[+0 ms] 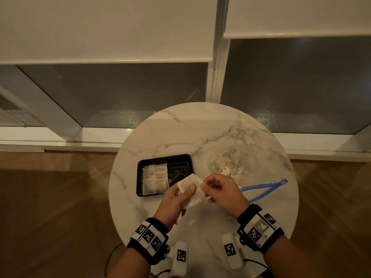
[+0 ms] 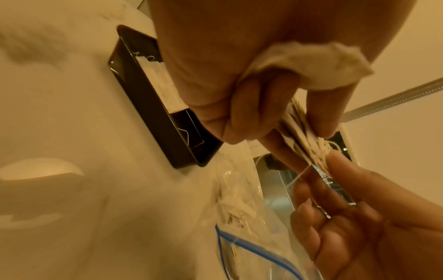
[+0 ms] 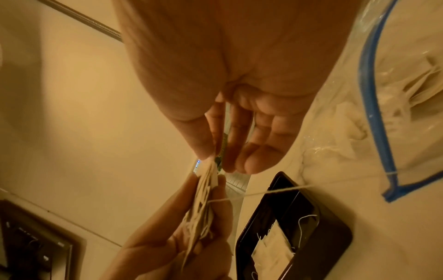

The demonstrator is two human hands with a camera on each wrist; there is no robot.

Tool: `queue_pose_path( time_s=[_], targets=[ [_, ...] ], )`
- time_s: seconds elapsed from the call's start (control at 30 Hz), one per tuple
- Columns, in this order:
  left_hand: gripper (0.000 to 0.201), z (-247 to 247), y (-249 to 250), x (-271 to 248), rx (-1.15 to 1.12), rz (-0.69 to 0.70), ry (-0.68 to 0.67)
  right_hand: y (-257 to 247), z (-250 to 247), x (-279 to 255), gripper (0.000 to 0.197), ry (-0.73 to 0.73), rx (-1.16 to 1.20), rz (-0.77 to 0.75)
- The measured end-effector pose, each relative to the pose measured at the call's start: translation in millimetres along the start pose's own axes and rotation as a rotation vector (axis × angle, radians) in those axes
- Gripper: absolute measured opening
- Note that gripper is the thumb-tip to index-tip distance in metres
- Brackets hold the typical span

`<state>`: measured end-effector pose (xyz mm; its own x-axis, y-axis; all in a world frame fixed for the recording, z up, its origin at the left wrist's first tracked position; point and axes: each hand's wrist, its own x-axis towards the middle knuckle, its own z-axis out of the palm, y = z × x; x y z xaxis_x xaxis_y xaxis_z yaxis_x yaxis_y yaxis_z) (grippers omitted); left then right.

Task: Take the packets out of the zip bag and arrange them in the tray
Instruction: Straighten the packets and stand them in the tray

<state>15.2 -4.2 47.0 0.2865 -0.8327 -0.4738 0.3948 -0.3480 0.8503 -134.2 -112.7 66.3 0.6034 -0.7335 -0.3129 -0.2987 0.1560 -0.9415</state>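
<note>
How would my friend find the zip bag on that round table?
Start at the round marble table. Beside the black tray, on the side of the right hand, lies the zip bag, touching the tabletop. Only it is see-through and crinkly, with a blue zip strip along its open mouth.

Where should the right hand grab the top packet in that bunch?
Pinch its free right corner, coming from the right. The left hand grips the stack of packets from the left, so the fanned edges face the right hand.
</note>
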Motion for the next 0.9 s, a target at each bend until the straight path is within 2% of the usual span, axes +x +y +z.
queue_pose_path(
  time_s=[0.13, 0.3, 0.4, 0.5, 0.73, 0.83, 0.9],
  targets=[
    [0.025, -26.8, 2.4, -2.7, 0.02, 0.029, 0.028, -4.4, 22.2, 11.0, 0.003, 0.009, -0.04, -0.024],
    [0.019, -53.2, 6.2, -5.2, 0.014, 0.049, 0.046, -8.9, 44.7, 22.4, 0.005, -0.008, 0.0, 0.02],
    [0.024, -67.4, 8.3, -6.4, 0.01, 0.044, 0.028, -11.5, 56.9, 27.0, 0.004, -0.012, 0.009, 0.067],
    [0.025, -79.8, 12.0, -8.4, -0.015, 0.033, -0.001, -11.2, 71.5, 32.0, 0.013, -0.067, -0.079, 0.097],
    [0.029, -110.9, 15.8, -4.5, -0.091, -0.025, -0.026, -14.4, 101.7, 44.1, 0.004, -0.069, -0.106, 0.082],
    [0.027, -122.4, 20.6, -2.1, -0.116, -0.034, -0.067, -12.4, 108.9, 49.5, 0.006, 0.018, -0.144, 0.03],
    [0.025, -130.4, 23.3, 0.5, -0.125, -0.064, -0.069, -6.2, 106.5, 51.8, 0.011, 0.108, -0.293, -0.026]
  ],
)
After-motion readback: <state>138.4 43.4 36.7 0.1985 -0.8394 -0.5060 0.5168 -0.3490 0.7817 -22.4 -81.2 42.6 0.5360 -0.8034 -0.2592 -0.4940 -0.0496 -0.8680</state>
